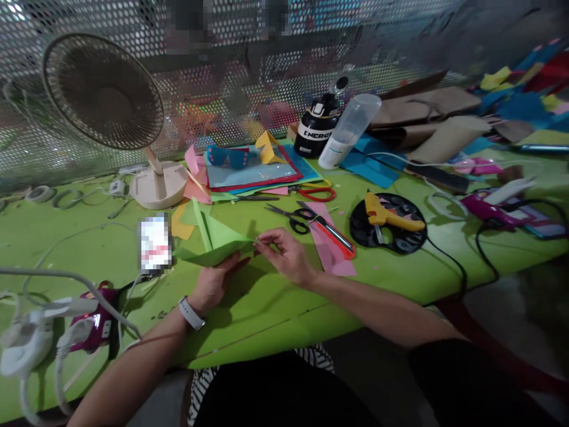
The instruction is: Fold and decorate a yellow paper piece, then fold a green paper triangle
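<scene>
A sheet of green paper (226, 234), partly folded with a raised strip on its left side, is held just above the table. My left hand (216, 281) is closed on its lower edge from beneath, and some of the fingers are hidden by the paper. At the paper's right corner, my right hand (284, 255) pinches the tip between thumb and fingers. Right of that hand lie black-handled scissors (296, 219), an orange utility knife (335, 237) and a pink paper strip (324, 249).
A fan (157, 184) and a phone (154, 243) stand left. Behind are stacked coloured sheets (262, 172), a black bottle (313, 130) and a clear bottle (349, 133). A yellow glue gun (391, 214) rests on a black tray (362, 228). Power strips (95, 320) and cables occupy the left front.
</scene>
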The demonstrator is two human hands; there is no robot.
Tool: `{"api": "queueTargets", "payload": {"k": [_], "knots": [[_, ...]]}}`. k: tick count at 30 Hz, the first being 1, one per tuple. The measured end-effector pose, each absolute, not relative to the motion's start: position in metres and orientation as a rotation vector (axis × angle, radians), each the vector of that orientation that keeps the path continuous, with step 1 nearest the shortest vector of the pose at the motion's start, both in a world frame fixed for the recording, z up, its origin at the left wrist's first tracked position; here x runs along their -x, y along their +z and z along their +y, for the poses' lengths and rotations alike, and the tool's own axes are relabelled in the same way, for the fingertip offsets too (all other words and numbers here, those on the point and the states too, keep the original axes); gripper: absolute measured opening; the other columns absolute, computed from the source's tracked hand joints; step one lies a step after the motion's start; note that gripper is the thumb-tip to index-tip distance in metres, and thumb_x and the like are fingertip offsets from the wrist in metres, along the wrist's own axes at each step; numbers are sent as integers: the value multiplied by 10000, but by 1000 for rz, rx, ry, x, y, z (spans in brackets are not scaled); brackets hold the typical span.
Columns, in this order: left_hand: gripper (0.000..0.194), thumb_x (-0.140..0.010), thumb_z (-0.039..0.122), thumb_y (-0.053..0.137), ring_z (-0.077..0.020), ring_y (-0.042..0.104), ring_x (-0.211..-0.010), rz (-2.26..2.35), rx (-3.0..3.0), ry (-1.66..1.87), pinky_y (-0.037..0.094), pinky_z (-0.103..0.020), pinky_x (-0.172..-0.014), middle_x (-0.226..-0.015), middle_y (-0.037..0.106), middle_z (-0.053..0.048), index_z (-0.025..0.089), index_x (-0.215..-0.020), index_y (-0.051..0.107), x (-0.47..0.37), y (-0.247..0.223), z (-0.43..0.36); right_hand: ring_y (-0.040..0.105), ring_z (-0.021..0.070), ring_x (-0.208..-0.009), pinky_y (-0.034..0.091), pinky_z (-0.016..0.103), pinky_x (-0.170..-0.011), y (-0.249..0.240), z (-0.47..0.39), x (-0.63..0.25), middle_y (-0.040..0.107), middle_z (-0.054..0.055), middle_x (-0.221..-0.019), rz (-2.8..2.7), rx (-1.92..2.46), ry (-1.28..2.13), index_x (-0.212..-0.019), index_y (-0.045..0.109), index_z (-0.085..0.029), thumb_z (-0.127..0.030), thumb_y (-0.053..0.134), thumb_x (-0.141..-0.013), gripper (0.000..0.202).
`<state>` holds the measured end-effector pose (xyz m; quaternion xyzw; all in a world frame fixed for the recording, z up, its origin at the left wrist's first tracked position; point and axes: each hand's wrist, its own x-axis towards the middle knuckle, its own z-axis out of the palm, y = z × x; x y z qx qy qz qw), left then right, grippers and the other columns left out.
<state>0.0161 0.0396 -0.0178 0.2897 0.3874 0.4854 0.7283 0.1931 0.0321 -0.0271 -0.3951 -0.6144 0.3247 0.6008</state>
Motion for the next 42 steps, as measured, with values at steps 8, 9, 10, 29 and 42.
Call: {"api": "queueTargets", "payload": {"k": [8, 9, 10, 29, 42], "knots": [[342, -596, 233, 884, -183, 701, -887, 888, -553, 1099, 579, -337, -862, -924, 747, -16, 162, -883, 711, -15, -17, 41, 679, 169, -798, 595, 339, -723, -26, 31, -194, 681, 50, -888, -1400, 943, 975, -958, 611, -208, -412, 685, -837, 248], [351, -598, 245, 883, -183, 702, -892, 896, -547, 1106, 575, -339, -873, -927, 749, -17, 165, -892, 710, -15, -16, 41, 682, 168, -792, 595, 338, -716, -26, 31, -194, 683, 49, -886, -1396, 938, 996, -958, 611, -207, -410, 687, -834, 250], [359, -599, 251, 882, -184, 703, -899, 902, -541, 1114, 571, -339, -882, -933, 751, -17, 170, -902, 709, -15, -16, 41, 684, 167, -788, 594, 336, -715, -25, 31, -194, 686, 49, -881, -1391, 933, 1010, -955, 610, -205, -406, 690, -832, 249], [311, -653, 289, 852, -192, 717, -753, 933, -768, 1046, 576, -306, -752, -879, 765, -69, 144, -911, 755, -14, -24, 38, 649, 130, -524, 541, 246, -495, -20, 36, -193, 673, 15, -613, -1561, 1053, 1344, -680, 575, -170, -533, 675, -796, 393], [216, -645, 314, 863, -161, 717, -759, 903, -808, 1070, 581, -267, -749, -812, 769, -31, 192, -800, 775, -6, -31, 44, 642, 102, -498, 556, 217, -477, -18, 37, -196, 661, -19, -587, -1343, 982, 1465, -738, 582, -164, -532, 725, -743, 395]]}}
